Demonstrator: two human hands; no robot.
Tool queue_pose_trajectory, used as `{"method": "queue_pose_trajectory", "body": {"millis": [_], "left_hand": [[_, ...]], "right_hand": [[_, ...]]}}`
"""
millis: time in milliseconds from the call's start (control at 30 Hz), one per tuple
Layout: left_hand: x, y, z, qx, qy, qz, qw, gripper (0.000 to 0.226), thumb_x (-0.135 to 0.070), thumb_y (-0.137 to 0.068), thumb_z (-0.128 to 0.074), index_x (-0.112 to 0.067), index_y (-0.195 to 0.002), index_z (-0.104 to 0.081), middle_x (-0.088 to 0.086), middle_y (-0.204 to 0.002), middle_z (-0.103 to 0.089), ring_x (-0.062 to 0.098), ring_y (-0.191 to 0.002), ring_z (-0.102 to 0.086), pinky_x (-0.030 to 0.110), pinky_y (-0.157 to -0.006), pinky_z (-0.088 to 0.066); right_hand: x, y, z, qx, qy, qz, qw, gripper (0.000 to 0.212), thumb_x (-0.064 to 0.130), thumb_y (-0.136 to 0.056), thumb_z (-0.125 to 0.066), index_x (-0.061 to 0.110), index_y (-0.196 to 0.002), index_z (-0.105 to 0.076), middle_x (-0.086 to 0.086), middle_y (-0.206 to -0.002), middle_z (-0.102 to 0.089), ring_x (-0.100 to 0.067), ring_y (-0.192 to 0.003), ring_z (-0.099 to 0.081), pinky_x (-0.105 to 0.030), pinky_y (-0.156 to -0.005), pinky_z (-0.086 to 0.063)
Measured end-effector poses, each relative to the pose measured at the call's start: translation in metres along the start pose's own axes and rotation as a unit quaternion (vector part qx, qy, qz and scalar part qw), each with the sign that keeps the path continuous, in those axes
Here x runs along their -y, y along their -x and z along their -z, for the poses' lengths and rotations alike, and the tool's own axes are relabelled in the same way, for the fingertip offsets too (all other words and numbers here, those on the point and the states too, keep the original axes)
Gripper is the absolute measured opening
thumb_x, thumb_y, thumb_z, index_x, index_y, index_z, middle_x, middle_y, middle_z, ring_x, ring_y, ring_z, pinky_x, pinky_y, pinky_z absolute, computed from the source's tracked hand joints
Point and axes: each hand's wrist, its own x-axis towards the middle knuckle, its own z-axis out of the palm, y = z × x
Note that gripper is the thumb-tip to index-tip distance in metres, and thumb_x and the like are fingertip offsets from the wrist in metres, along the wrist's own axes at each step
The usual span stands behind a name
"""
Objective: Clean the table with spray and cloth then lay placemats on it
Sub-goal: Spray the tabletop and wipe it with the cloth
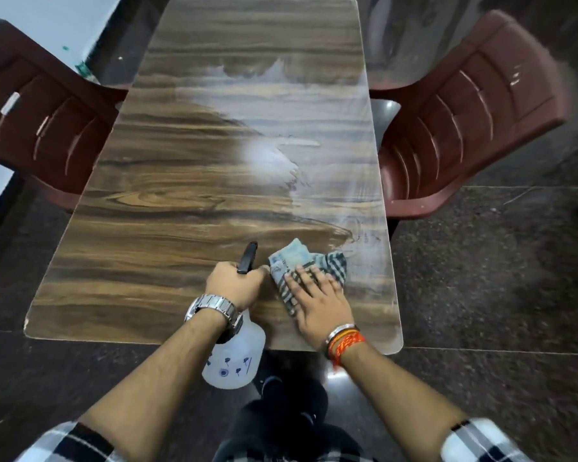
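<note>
Honestly, that cloth [294, 258] looks limp, so the right grip [317, 305] presses it flat-fingered while the left grip [236, 283] wraps the neck of the spray bottle [237, 358].

Both bare forearms stretched forward from the near side, close together. The left hand [236, 283] was curled round the spray bottle [237, 358] at its neck. Just right of it, the right hand [317, 301] lay flat with fingers spread, pressing the cloth [301, 261].
</note>
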Motion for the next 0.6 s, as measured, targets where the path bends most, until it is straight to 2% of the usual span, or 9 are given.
{"method": "queue_pose_trajectory", "body": {"millis": [33, 100, 200, 267, 367, 433, 600], "left_hand": [[-0.006, -0.004, -0.001, 0.008, -0.002, 0.000, 1.000, 0.040, -0.041, -0.081, -0.074, -0.013, -0.060, -0.054, 0.003, -0.055, -0.056, 0.024, -0.052, -0.052, 0.027, -0.050, -0.035], [-0.016, -0.012, -0.003, 0.024, -0.009, -0.004, 1.000, 0.038, -0.041, -0.083, -0.073, -0.012, -0.065, -0.058, 0.004, -0.054, -0.060, 0.023, -0.050, -0.055, 0.026, -0.049, -0.036], [-0.029, -0.023, -0.004, 0.019, 0.001, -0.014, 1.000, 0.033, -0.039, -0.082, -0.074, -0.013, -0.068, -0.060, 0.004, -0.060, -0.061, 0.027, -0.059, -0.059, 0.027, -0.053, -0.038], [-0.035, -0.032, -0.007, 0.013, 0.018, -0.020, 1.000, 0.034, -0.040, -0.080, -0.076, -0.013, -0.065, -0.060, 0.004, -0.063, -0.063, 0.029, -0.065, -0.060, 0.028, -0.056, -0.039], [-0.044, -0.042, -0.013, 0.021, 0.028, -0.026, 0.999, 0.040, -0.046, -0.079, -0.076, -0.007, -0.078, -0.071, 0.006, -0.074, -0.074, 0.027, -0.069, -0.067, 0.028, -0.059, -0.044], [-0.053, -0.045, -0.019, 0.015, 0.050, -0.021, 0.998, 0.038, -0.047, -0.081, -0.074, -0.009, -0.081, -0.073, 0.006, -0.076, -0.076, 0.025, -0.067, -0.069, 0.028, -0.059, -0.047], [-0.083, -0.045, -0.042, -0.071, 0.079, 0.033, 0.994, 0.039, -0.042, -0.085, -0.070, -0.011, -0.066, -0.057, 0.007, -0.064, -0.062, 0.032, -0.068, -0.062, 0.029, -0.053, -0.039]], "right_hand": [[-0.017, -0.012, 0.004, -0.002, 0.009, 0.007, 1.000, 0.060, 0.040, -0.082, -0.042, 0.032, -0.142, -0.039, 0.001, -0.147, -0.044, -0.027, -0.134, -0.039, -0.042, -0.110, -0.024], [-0.057, -0.037, 0.010, -0.025, -0.007, -0.058, 0.998, 0.058, 0.039, -0.085, -0.037, 0.030, -0.142, -0.040, 0.000, -0.148, -0.043, -0.029, -0.136, -0.037, -0.042, -0.110, -0.025], [-0.105, -0.062, 0.026, -0.035, -0.012, -0.191, 0.981, 0.058, 0.040, -0.089, -0.028, 0.029, -0.146, -0.033, 0.000, -0.152, -0.035, -0.029, -0.141, -0.027, -0.043, -0.114, -0.012], [-0.114, -0.072, 0.030, -0.016, -0.017, -0.211, 0.977, 0.059, 0.040, -0.090, -0.025, 0.028, -0.148, -0.029, -0.001, -0.154, -0.032, -0.030, -0.143, -0.022, -0.045, -0.116, -0.011], [-0.101, -0.072, 0.030, -0.018, -0.008, -0.180, 0.983, 0.059, 0.036, -0.087, -0.034, 0.024, -0.145, -0.038, -0.005, -0.150, -0.040, -0.033, -0.139, -0.031, -0.045, -0.113, -0.011], [-0.089, -0.067, 0.028, -0.004, -0.007, -0.110, 0.994, 0.061, 0.035, -0.083, -0.037, 0.022, -0.142, -0.043, -0.006, -0.146, -0.046, -0.034, -0.134, -0.040, -0.044, -0.110, -0.014], [-0.085, -0.061, 0.032, 0.048, 0.005, 0.027, 0.998, 0.065, 0.040, -0.078, -0.040, 0.024, -0.141, -0.044, -0.004, -0.144, -0.048, -0.030, -0.132, -0.044, -0.045, -0.108, -0.020]]}}
